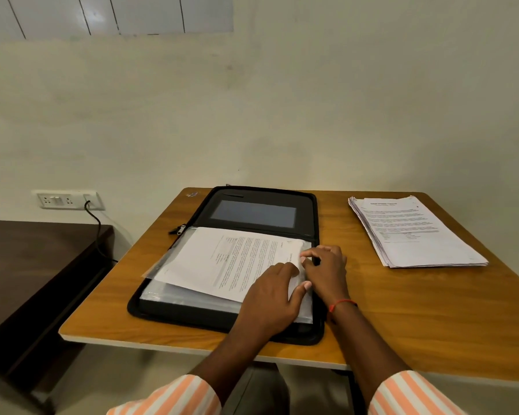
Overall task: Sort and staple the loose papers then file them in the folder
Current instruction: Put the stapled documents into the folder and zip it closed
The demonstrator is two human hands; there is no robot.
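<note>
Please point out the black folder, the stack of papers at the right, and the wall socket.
black folder (252, 215): head view, on the grey window of its upper flap.
stack of papers (417, 232): head view, on the printed top sheet.
wall socket (68, 200): head view, on its white plate.

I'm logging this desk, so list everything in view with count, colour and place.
table: one, brown wood, centre
folder: one, black, open on table
printed sheet: one, white, on folder
clear sleeve: one, transparent, under sheet
paper stack: one, white, table's far right
side table: one, dark, left
wall socket: one, white, cable plugged in
left hand: one, on sheet's right end
right hand: one, pinches clear sleeve, red thread at wrist
</note>
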